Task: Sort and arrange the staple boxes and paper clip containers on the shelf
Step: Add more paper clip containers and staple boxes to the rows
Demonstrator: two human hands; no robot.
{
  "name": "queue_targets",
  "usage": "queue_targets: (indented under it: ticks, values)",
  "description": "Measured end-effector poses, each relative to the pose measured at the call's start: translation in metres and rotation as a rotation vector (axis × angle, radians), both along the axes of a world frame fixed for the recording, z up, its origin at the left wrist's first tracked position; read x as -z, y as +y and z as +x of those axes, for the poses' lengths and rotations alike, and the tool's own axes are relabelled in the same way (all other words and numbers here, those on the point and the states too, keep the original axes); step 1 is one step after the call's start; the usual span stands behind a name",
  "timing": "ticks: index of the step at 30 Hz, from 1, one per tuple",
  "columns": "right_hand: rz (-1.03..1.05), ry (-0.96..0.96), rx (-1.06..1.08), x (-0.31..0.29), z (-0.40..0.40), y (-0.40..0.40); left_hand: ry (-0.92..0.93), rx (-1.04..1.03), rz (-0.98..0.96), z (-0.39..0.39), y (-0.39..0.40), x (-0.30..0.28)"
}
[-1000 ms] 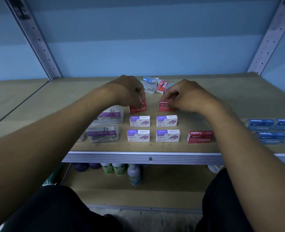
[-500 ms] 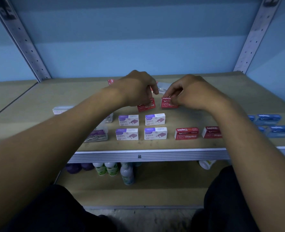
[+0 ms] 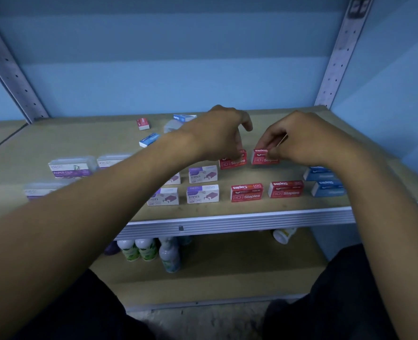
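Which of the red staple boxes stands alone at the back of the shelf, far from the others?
The small red staple box at the back left, tilted beside a blue box. The other four red boxes sit in rows near the front edge.

Single head-worn camera, wide angle, aimed forward and down onto the shelf [image 3: 252, 212].

Viewpoint sits above and just in front of the shelf's metal front edge, near enough that both forearms enter from the bottom corners and fill much of the lower frame; left hand [image 3: 217, 136] and right hand [image 3: 301, 141] meet near frame centre; the view faces the blue back wall [image 3: 178, 69], with the perforated uprights [image 3: 338, 52] splaying outward at the edges from lens distortion; the downward tilt also takes in the lower shelf [image 3: 227, 271] and the person's dark-clothed knees; only one view, so nothing is shared with another.
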State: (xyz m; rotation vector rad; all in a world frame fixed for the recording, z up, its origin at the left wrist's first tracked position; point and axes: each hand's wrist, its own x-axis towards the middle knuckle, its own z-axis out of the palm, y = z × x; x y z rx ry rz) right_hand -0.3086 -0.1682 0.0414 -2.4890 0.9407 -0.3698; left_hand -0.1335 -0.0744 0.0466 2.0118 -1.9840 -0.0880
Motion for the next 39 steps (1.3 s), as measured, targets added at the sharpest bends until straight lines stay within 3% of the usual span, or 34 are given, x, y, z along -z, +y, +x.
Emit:
queue_targets:
  ticks: [25,34,39]
  values:
    - [0.096,0.164,-0.019,0.007,-0.02,-0.01,-0.015,0.076,0.096,-0.026,-0.003,0.012]
    - [-0.026,-0.07,0.024,0.009,-0.012,-0.012,0.033,0.015,0.013,-0.006,0.002,0.0]
    - [-0.016,-0.082,-0.025,0.013,0.005,-0.009,0.024,-0.021,-0.007,0.011,0.008,0.002]
